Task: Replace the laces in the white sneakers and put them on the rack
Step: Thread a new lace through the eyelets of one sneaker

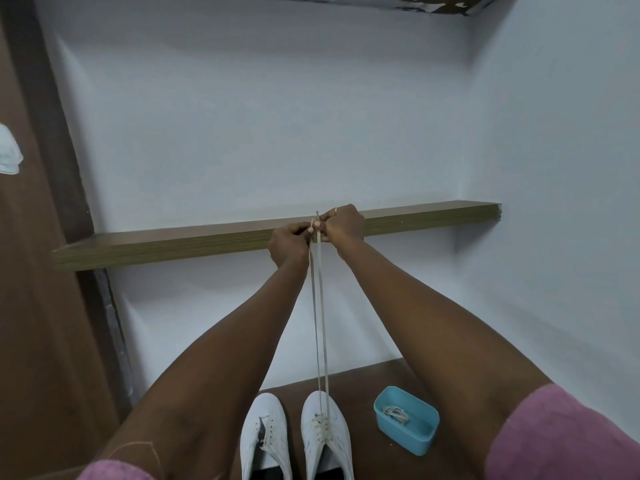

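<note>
Two white sneakers stand side by side on the dark floor below me. The right sneaker [325,434] is laced, and both ends of its beige lace [319,323] run taut straight up from it. My left hand [290,243] and my right hand [343,226] are raised together in front of the shelf, each pinching a lace end at the top. The left sneaker [265,438] has empty eyelets, with only a short bit of lace at its tongue.
A long wooden wall shelf [173,245] crosses the white alcove behind my hands. A blue plastic tub [407,419] holding a coiled lace sits on the floor right of the sneakers. A brown door frame [52,168] runs down the left.
</note>
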`<state>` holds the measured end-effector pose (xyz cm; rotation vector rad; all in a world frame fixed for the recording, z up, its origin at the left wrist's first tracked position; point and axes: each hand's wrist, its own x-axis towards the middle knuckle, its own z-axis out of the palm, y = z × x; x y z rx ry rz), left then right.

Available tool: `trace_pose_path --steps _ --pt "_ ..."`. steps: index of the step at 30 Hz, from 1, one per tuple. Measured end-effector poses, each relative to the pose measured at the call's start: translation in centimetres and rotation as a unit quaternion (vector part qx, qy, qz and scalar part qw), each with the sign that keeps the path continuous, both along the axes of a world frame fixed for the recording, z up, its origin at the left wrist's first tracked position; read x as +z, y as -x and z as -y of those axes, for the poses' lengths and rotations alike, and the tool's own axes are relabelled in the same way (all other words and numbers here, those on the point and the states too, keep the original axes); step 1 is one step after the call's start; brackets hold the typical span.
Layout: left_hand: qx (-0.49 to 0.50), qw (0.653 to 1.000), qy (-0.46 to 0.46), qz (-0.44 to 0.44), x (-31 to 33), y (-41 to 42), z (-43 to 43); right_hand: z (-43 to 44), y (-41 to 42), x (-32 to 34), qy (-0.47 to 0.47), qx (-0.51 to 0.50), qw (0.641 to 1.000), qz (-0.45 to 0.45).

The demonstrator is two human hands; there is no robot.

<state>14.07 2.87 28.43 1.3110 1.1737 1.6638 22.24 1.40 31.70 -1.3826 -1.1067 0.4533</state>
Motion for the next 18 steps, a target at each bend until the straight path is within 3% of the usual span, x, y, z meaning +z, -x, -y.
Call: trace_pose_path --steps 8,18 --pt "-0.031 0.999 -0.003 0.020 -0.5 0.6 -0.2 1.0 0.2 0.0 -0.010 0.059 0.995 -0.080" --pt "-0.035 0.998 0.039 0.023 -0.7 0.6 1.2 1.4 0.3 -1.2 -0.024 0.082 0.995 -0.047"
